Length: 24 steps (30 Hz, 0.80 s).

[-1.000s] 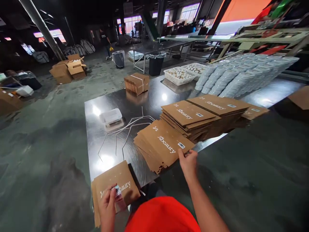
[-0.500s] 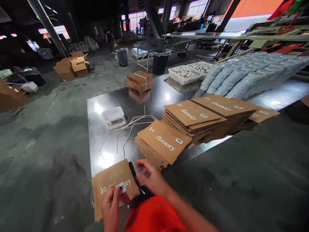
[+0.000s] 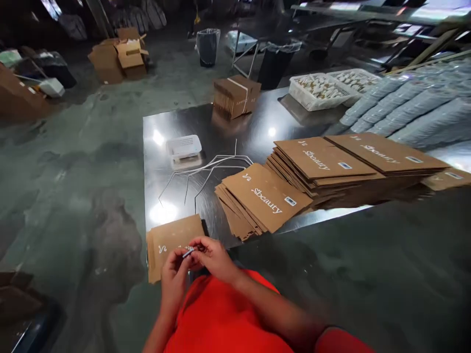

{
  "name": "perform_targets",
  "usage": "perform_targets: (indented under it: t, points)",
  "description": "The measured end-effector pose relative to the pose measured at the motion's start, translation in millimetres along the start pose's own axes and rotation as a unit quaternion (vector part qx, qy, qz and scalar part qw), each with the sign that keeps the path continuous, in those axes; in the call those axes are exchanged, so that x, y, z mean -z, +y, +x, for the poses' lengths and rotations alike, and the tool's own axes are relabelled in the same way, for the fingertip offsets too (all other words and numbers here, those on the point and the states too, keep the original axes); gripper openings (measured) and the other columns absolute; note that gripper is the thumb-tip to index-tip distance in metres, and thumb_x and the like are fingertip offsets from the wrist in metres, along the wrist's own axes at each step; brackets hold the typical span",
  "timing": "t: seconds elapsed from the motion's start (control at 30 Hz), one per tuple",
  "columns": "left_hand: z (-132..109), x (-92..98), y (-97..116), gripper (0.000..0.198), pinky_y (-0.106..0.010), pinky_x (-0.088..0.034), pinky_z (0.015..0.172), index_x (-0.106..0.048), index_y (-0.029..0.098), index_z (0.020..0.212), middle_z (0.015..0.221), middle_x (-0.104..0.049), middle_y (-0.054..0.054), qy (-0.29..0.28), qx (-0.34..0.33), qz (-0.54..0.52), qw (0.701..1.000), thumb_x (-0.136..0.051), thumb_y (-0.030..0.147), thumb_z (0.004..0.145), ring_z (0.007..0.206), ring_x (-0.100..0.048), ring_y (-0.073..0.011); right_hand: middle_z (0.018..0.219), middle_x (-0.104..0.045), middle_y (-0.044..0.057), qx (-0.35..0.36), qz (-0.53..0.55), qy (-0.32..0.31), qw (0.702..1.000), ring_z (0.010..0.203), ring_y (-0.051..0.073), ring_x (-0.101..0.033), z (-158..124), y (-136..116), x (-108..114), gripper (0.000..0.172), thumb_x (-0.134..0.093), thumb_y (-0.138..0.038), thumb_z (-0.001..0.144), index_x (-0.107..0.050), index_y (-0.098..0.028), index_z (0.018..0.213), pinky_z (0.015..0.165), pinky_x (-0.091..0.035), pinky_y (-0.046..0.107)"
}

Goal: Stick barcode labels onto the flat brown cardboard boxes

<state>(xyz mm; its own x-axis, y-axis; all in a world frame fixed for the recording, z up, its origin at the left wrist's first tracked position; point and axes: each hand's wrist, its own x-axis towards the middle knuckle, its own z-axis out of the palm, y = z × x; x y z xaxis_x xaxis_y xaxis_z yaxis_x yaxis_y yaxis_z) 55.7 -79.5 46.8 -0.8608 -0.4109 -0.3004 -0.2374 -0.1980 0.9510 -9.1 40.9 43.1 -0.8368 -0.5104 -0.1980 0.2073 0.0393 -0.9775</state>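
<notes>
Both my hands meet over a short stack of flat brown cartons (image 3: 180,228) at the table's near left corner. Between the fingertips of my left hand (image 3: 175,269) is a small pale-blue label (image 3: 188,252), seen nearly edge-on. My right hand (image 3: 213,257) pinches the same label from the other side. The hands cover part of the white print on the top carton. To the right lies a larger fanned pile of flat cartons (image 3: 267,196) printed "sbeauty", each top one bearing a barcode label (image 3: 290,201).
Thin white straps (image 3: 213,165) lie loose on the metal table (image 3: 154,181), near a small white basket (image 3: 184,146). Behind them stands a strapped carton bundle (image 3: 237,95). White crates (image 3: 316,93) of small items and stacked grey wrapped goods (image 3: 415,105) sit farther right.
My right hand has moved left to meet my left hand at the label, which has turned from facing up to nearly edge-on. The view has tilted down.
</notes>
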Motion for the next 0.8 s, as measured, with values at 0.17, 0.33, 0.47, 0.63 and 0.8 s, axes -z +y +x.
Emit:
perform_targets:
  t: [0.17,0.33,0.47,0.63,0.8]
  points:
    - [0.1,-2.4,-1.7,0.033,-0.024,-0.049,0.062,-0.06,0.015,0.073,0.07,-0.06,-0.002,0.011,0.024,0.015,1.0,-0.068,0.047,0.071,0.066,-0.057,-0.0144,0.073,-0.06,0.0,-0.026,0.021,0.009,0.999,0.064,0.011,-0.055,0.4,6.6,-4.4,0.019,-0.059,-0.034,0.078,-0.059,-0.017,0.086,0.059,-0.047,0.023]
    - [1.3,-0.9,-14.1,0.038,-0.023,-0.046,0.057,-0.054,0.016,0.061,0.06,-0.053,0.0,0.015,0.019,0.067,0.997,-0.062,0.051,0.075,0.06,-0.052,-0.0136,0.068,-0.057,-0.001,-0.009,-0.06,0.048,0.997,0.06,0.009,-0.05,5.1,15.6,-8.0,0.014,-0.06,-0.03,0.076,-0.06,-0.016,0.076,0.055,-0.04,0.02]
    - [5.0,4.7,-30.0,0.042,-0.024,-0.046,0.054,-0.052,0.017,0.057,0.054,-0.049,0.002,0.028,0.052,0.069,0.996,-0.062,0.053,0.074,0.054,-0.051,-0.0133,0.071,-0.055,0.0,-0.002,-0.079,0.086,0.993,0.062,0.01,-0.048,21.6,32.8,-1.9,0.018,-0.06,-0.034,0.075,-0.06,-0.016,0.069,0.057,-0.04,0.022]
    - [19.3,24.3,-63.2,0.044,-0.026,-0.048,0.056,-0.057,0.014,0.061,0.059,-0.056,-0.001,0.058,0.099,0.03,0.993,-0.067,0.056,0.067,0.057,-0.053,-0.0141,0.074,-0.053,0.001,-0.052,-0.184,0.162,0.968,0.068,0.013,-0.051,61.9,77.5,21.9,0.012,-0.056,-0.024,0.075,-0.06,-0.016,0.067,0.067,-0.043,0.025]
    - [41.2,37.8,-97.8,0.049,-0.026,-0.048,0.052,-0.061,0.011,0.072,0.062,-0.056,0.0,0.042,0.173,-0.029,0.984,-0.072,0.058,0.06,0.054,-0.052,-0.0121,0.072,-0.05,0.002,-0.083,-0.269,0.162,0.946,0.078,0.016,-0.05,89.2,111.7,25.4,0.012,-0.054,-0.017,0.075,-0.058,-0.016,0.063,0.075,-0.042,0.027]
